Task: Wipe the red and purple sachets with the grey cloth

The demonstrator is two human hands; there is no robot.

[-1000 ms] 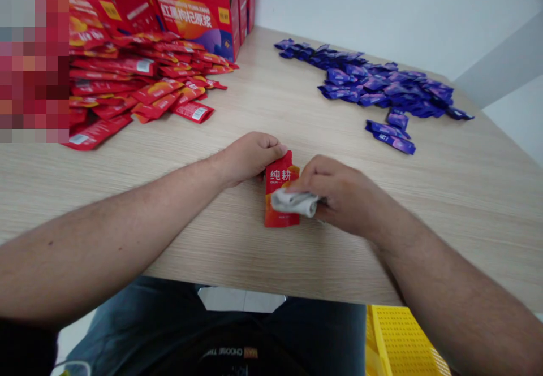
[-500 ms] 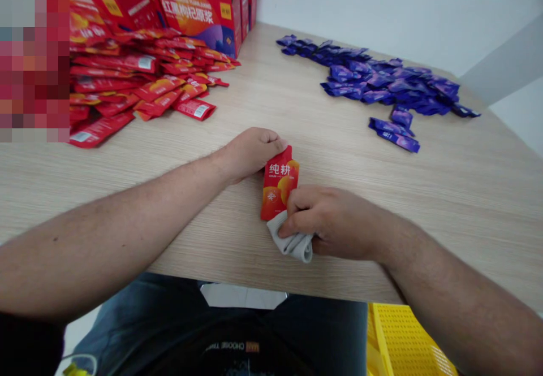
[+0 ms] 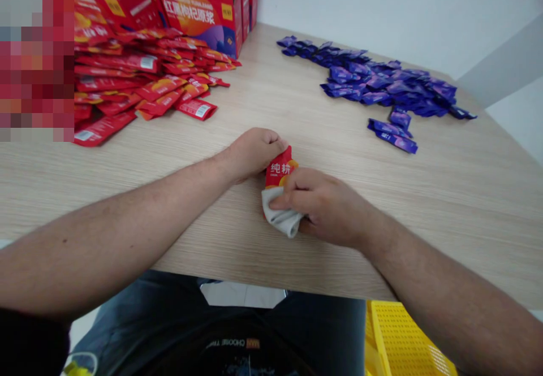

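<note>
A red packet with orange fruit and white print (image 3: 278,171) is upright to my view above the middle of the table. My left hand (image 3: 261,148) pinches its top edge. In my right hand (image 3: 316,203) is a folded grey-white cloth (image 3: 282,217), pressed over the lower half of the packet, so that part is mostly hidden. The thumb of my right hand lies on the cloth.
Many red packets (image 3: 148,76) are heaped at the left on the wooden table (image 3: 220,234), before red boxes (image 3: 193,11). Purple packets (image 3: 382,82) lie in a pile at the back right. A yellow crate (image 3: 407,336) stands below the table's front edge.
My right hand and the cloth have moved up along the red packet and now cover more of it. My left hand still pinches the top edge.
</note>
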